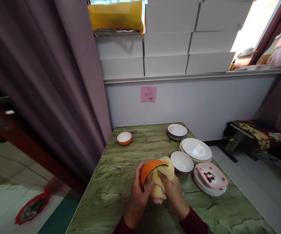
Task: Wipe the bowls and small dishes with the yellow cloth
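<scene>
Above the front part of the green table (111, 191), my left hand (139, 191) grips an orange bowl (150, 168) by its left side. The bowl is tilted, its orange outside facing up and away. My right hand (173, 191) is closed on a yellow cloth (158, 188) with a purple edge, pressed over the bowl's rim and into its opening. The cloth hides most of the bowl's inside. Just beyond my right hand stands a white bowl (182, 161) with a dark red outside. Another orange bowl (124, 138), white inside, sits upright at the far left.
On the right stand a stack of patterned plates (177, 130), a stack of larger white plates (196, 149), and a pink square dish (212, 175) on more white plates (205, 188). A purple curtain (82, 71) hangs along the left; a wall (125, 100) bounds the table's back.
</scene>
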A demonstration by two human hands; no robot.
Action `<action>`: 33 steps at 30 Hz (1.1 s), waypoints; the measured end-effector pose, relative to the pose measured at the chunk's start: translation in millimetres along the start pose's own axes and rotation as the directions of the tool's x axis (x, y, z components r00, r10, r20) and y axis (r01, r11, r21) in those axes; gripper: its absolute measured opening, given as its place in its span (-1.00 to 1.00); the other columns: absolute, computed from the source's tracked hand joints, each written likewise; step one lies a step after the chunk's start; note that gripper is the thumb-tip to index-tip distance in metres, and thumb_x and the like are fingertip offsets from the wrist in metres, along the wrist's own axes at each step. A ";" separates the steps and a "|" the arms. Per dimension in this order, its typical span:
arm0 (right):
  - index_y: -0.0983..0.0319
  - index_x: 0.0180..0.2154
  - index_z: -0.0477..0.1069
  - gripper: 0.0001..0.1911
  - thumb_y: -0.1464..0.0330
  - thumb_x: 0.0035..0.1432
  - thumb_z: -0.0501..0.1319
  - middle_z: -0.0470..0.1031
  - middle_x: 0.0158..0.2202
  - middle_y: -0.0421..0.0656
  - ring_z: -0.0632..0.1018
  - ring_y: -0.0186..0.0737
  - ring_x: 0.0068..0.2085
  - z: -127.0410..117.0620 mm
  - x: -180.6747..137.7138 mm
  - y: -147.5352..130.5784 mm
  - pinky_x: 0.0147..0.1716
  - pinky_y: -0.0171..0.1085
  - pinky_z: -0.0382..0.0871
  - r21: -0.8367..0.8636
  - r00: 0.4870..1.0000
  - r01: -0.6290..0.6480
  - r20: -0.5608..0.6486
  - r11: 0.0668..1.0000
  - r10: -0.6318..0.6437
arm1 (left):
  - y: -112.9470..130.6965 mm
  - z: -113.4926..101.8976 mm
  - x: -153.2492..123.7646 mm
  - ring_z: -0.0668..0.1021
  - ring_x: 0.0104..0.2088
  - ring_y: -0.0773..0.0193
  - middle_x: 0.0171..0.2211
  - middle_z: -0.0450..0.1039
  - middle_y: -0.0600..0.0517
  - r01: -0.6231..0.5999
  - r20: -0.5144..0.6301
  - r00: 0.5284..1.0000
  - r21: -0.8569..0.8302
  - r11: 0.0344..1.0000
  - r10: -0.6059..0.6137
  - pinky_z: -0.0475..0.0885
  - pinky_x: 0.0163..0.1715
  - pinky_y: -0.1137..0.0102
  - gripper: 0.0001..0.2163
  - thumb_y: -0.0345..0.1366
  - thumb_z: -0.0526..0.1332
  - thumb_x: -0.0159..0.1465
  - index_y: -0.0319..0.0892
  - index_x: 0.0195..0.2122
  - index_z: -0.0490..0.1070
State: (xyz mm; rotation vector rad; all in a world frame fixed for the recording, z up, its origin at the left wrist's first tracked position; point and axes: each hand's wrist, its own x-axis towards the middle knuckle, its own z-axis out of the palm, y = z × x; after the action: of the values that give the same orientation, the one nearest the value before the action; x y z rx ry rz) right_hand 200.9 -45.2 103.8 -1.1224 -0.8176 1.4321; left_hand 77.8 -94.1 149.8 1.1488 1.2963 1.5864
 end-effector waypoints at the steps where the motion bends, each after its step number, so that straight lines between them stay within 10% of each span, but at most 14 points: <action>1: 0.30 -0.15 0.53 -0.48 0.06 -0.04 0.38 0.66 -0.21 -0.01 0.65 0.03 -0.22 -5.2 3.7 -2.6 -0.27 -0.14 0.55 -0.096 0.996 0.088 0.015 0.991 -0.087 | 0.7 -3.9 2.3 0.37 0.26 -0.06 0.25 0.32 -0.13 -0.014 0.041 0.999 0.025 1.000 0.013 0.30 0.24 0.13 -0.40 -0.16 0.33 0.20 -0.07 0.26 0.24; 4: 0.29 -0.10 0.51 -0.64 0.24 0.08 0.27 0.65 -0.23 -0.04 0.63 -0.03 -0.26 -17.9 11.8 -16.2 -0.26 -0.16 0.53 -0.445 0.902 0.430 0.165 0.785 -0.400 | 5.5 -13.0 12.6 0.47 0.16 -0.05 0.18 0.39 -0.17 -0.051 0.203 0.979 0.120 0.991 0.026 0.35 0.18 0.10 -0.35 -0.18 0.30 0.22 -0.09 0.31 0.14; 8: 0.29 0.08 0.41 -0.54 0.44 0.11 0.15 0.60 -0.05 0.02 0.61 -0.02 -0.08 -24.2 12.5 -40.9 -0.10 -0.13 0.51 -0.567 0.550 0.790 0.488 0.233 -0.678 | 12.5 -13.9 19.8 0.42 0.21 -0.10 0.25 0.31 -0.19 -0.154 0.359 0.932 0.277 0.948 0.047 0.26 0.22 0.01 -0.25 -0.30 0.37 0.15 -0.07 0.34 0.09; 11: 0.28 0.17 0.32 -0.49 0.48 0.17 0.13 0.55 0.05 0.05 0.57 -0.06 0.04 -24.0 11.0 -54.1 0.01 -0.15 0.48 -0.524 0.374 0.851 0.571 0.025 -0.731 | 16.7 -7.7 14.9 0.40 0.22 -0.11 0.26 0.30 -0.16 -0.199 0.308 0.945 0.278 0.940 0.109 0.26 0.22 0.02 -0.24 -0.34 0.38 0.11 -0.05 0.33 0.10; 13: 0.27 0.13 0.35 -0.52 0.45 0.16 0.17 0.57 0.01 0.04 0.59 -0.05 0.01 -22.5 11.6 -55.5 -0.01 -0.15 0.49 -0.535 0.411 0.840 0.523 0.089 -0.747 | 19.4 -3.4 10.6 0.50 0.09 -0.04 0.15 0.40 -0.14 -0.188 0.249 0.960 0.233 0.954 0.128 0.34 0.14 0.07 -0.22 -0.36 0.33 0.15 -0.05 0.36 0.02; 16: 0.26 -0.03 0.45 -0.61 0.32 0.07 0.28 0.62 -0.16 0.00 0.62 -0.01 -0.16 -15.5 12.8 -45.5 -0.15 -0.13 0.54 -0.536 0.692 0.689 0.284 0.488 -0.664 | 21.2 1.9 8.9 0.55 -0.01 0.04 0.03 0.47 -0.10 -0.167 0.144 0.979 0.156 0.974 0.144 0.38 0.08 0.14 -0.25 -0.37 0.24 0.19 -0.08 0.38 -0.04; 18: 0.26 -0.12 0.48 -0.60 0.21 0.01 0.34 0.63 -0.22 -0.03 0.63 0.00 -0.22 -6.5 11.2 -33.6 -0.22 -0.12 0.55 -0.373 0.897 0.436 0.107 0.819 -0.429 | 19.3 6.0 11.4 0.55 -0.01 0.05 0.02 0.47 -0.11 -0.148 0.053 0.988 0.090 0.985 0.144 0.38 0.08 0.16 -0.29 -0.33 0.23 0.22 -0.10 0.37 -0.02; 20: 0.27 -0.13 0.50 -0.51 0.09 -0.04 0.39 0.64 -0.21 -0.02 0.64 0.01 -0.22 4.2 7.0 -21.2 -0.25 -0.12 0.56 -0.108 0.991 0.135 0.038 0.985 -0.131 | 14.2 11.0 14.8 0.56 -0.03 0.06 0.00 0.49 -0.11 -0.122 -0.034 0.992 0.013 0.992 0.122 0.41 0.06 0.16 -0.31 -0.27 0.23 0.23 -0.11 0.36 0.01; 26: 0.34 -0.16 0.51 -0.31 0.06 -0.29 0.54 0.65 -0.28 0.00 0.65 -0.05 -0.32 18.9 -5.6 0.0 -0.31 -0.18 0.55 0.227 0.974 -0.227 0.066 0.947 0.218 | -13.6 19.7 16.3 0.59 -0.09 0.08 -0.03 0.53 -0.10 0.019 -0.299 0.952 -0.156 0.988 -0.065 0.49 -0.07 0.24 -0.46 -0.27 0.24 0.17 -0.14 0.21 0.25; 33: 0.35 -0.09 0.46 -0.34 0.06 -0.13 0.48 0.65 -0.18 0.04 0.66 0.02 -0.22 -5.6 -3.4 1.5 -0.23 -0.11 0.56 0.094 0.969 -0.195 0.174 0.976 0.177 | -31.0 4.4 25.3 0.62 -0.17 0.13 -0.14 0.58 -0.01 0.189 -0.328 0.894 -0.342 0.920 -0.305 0.51 -0.15 0.30 -0.60 -0.25 0.30 0.09 -0.12 -0.02 0.43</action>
State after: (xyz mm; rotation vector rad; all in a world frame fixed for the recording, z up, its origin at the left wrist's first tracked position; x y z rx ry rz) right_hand 205.5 -49.4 101.3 -1.0273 -0.7518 1.7249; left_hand 75.2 -63.3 124.0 0.4760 1.3171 1.7852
